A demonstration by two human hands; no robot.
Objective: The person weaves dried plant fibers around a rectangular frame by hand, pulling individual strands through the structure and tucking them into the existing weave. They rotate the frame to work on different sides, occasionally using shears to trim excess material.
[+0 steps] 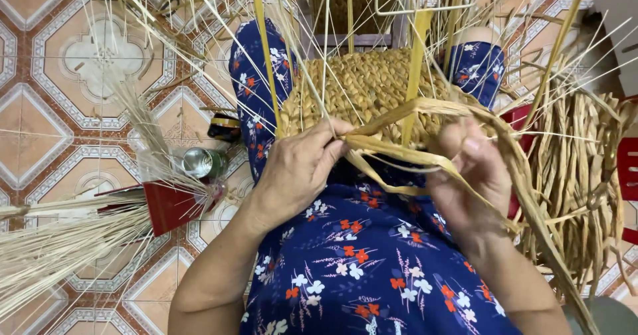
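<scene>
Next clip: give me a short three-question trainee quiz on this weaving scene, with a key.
1. True or false: the left hand pinches flat tan fibre strands.
2. The half-woven tan basket panel rests: A) on the floor B) on the lap C) on a table?
3. Which side of the person shows the shiny metal can on the patterned tiled floor?

Key: 1 true; 2 B; 3 left. The right hand also grips strands.

Red stool (174, 205), metal can (201, 162), patterned floor tiles (46, 109), loose reed bundle (53, 248).
</scene>
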